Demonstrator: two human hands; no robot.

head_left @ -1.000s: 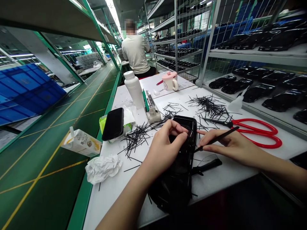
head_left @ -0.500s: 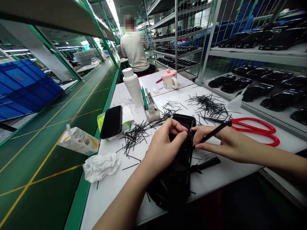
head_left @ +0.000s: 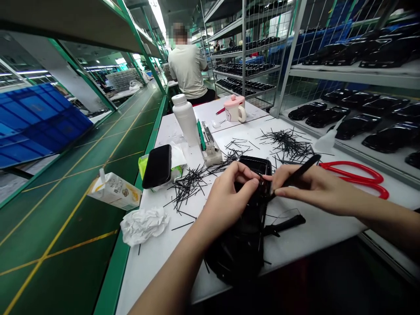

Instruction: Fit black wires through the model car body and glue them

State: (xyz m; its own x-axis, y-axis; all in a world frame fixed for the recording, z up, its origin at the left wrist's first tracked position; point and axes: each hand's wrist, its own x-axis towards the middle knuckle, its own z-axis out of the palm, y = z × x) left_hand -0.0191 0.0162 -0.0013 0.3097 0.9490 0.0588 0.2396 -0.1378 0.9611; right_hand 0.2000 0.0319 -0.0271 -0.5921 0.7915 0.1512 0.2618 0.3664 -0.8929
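Note:
A glossy black model car body [head_left: 238, 245] lies lengthwise on the white table, partly covered by my hands. My left hand [head_left: 229, 192] rests over it, thumb and fingers pinched together near its far half; whatever is between the fingertips is hidden. In my right hand [head_left: 305, 186] is a slim black hand tool [head_left: 303, 169], its lower end reaching down to the car body close to my left fingertips. The exact kind of tool does not show. Beside the car, to the right, lies another dark tool with a black handle [head_left: 288, 224].
Thin black strips [head_left: 188, 186] lie in heaps, with another pile [head_left: 288, 144] farther right. Red-handled scissors [head_left: 357, 171], a phone [head_left: 157, 166], crumpled tissue [head_left: 144, 225], a white bottle [head_left: 185, 118] and a lidded mug [head_left: 234, 109] surround the work. Racks of black cars [head_left: 357, 127] stand right; a person [head_left: 188, 70] sits ahead.
My right hand has shifted slightly right and the tool in it sits at a somewhat steeper angle. My left hand keeps its pinch on the car. The whole view has moved a little.

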